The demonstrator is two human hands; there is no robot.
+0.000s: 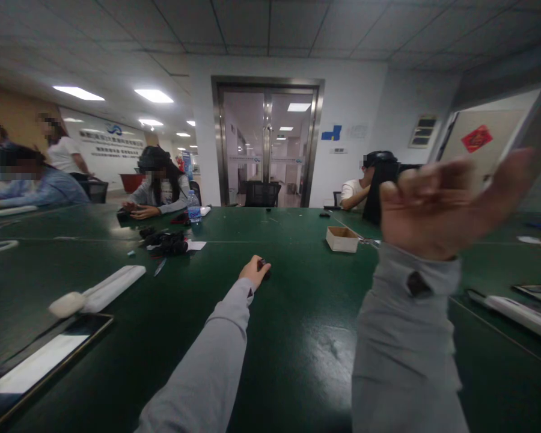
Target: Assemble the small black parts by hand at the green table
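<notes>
My left hand (252, 272) reaches out over the green table (297, 337). Its fingers are closed around a small dark object (264, 269) at the tabletop, mostly covered by the hand, so its kind does not show. Raised high at the right, my right hand (446, 207) is smeared by motion. Its thumb stretches out to the upper right while the other fingers are partly bent, and nothing is visible in it. Between and beyond the hands stands a small open white box (341, 239).
A phone or tablet (49, 355) and a white bar-shaped thing (115, 287) lie at left. Black gear (166, 240) and a water bottle (193, 207) stand farther off. Another white bar (523, 316) lies right. People wearing headsets sit across the table.
</notes>
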